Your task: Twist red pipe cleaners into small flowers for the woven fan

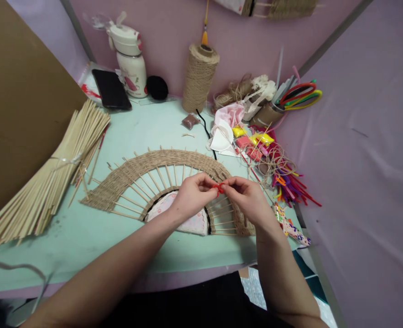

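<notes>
Both hands up over the woven fan (160, 158), right half of it. Left hand (195, 195) and right hand (247, 197) pinch one small red piece (218, 187) between them, fingertips closed on it and nearly meeting. Looks like a bent fuzzy strip, but too small to be sure. Fan lies flat on the pale green table (119, 248), its pale half-round centre (191, 223) partly hidden by left wrist and hand; right forearm crosses its right end.

Left side: big tied bundle of thin sticks (51, 182), a few loose ones beside it. Right of the fan: patterned wrapper (292, 230), then a messy pile of coloured fuzzy stems (290, 180), loose twine and yellow packets (261, 139) crowding that side. Black cord (204, 125) runs down to the fan's upper edge; small brown packet (190, 120) near it.

Back row: dark phone (111, 89), white bottle (130, 64), black ball (157, 87), tall twine spool (200, 77), pink cloth (229, 115), holder (267, 115) with coloured loops sticking out. Pink wall (167, 27) behind.
</notes>
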A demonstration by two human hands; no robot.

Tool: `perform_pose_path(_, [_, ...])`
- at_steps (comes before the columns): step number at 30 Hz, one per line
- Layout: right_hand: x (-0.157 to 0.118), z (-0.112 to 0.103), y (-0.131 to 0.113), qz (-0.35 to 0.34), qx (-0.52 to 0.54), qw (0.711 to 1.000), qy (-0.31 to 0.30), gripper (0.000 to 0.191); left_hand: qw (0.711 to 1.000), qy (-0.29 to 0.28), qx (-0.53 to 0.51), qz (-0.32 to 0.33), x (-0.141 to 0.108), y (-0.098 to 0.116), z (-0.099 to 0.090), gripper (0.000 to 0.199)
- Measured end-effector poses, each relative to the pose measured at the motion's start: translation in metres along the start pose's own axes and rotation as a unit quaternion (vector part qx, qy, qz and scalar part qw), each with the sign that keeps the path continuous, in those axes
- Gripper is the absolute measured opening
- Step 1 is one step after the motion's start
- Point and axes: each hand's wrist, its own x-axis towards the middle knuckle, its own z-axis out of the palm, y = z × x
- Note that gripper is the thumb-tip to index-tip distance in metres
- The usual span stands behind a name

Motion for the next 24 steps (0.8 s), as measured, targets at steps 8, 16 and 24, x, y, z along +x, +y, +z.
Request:
perform_pose_path(8, [-0.0056,0.002,-0.0027,-0.123,-0.163,0.979,0.016,0.007,0.984,-0.02,-0.13,-0.119,0.0012,0.0021,0.0009,0.007])
perform_pose_path(16, [-0.0081,-0.0022,-0.0037,-0.251,-0.281,0.926,-0.013,0.009,0.975,-0.05,-0.144,-0.159,0.0013,-0.0026,0.0004,0.006])
perform_pose_path(24, [-0.0086,0.0025,0.0011,-0.146,-0.228,0.962,0.018,0.006,0.998,-0.013,0.049,-0.034,-0.0016,-0.0025,0.0025,0.003])
